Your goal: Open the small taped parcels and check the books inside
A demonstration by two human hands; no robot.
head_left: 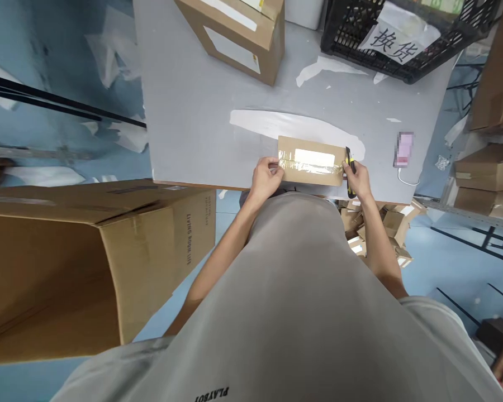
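A small brown cardboard box (312, 177) with a white label and shiny clear tape lies near the front edge of the table. My left hand (268, 177) pinches its left end between thumb and fingers. At the other end, my right hand (359, 180) is closed around a black and yellow utility knife (349, 161). The knife stands crosswise against the box's right end, its dark tip pointing away from me. Fingertips of the right hand seem to touch that end too. Whether the blade is out cannot be made out.
Behind the box, a strip of white paper (272, 120) lies on the grey table (188, 111). A larger carton (243, 42) and a black plastic crate (369, 56) stand farther back. A phone (403, 148) with a cable lies right. A big open carton (159, 262) stands left, below.
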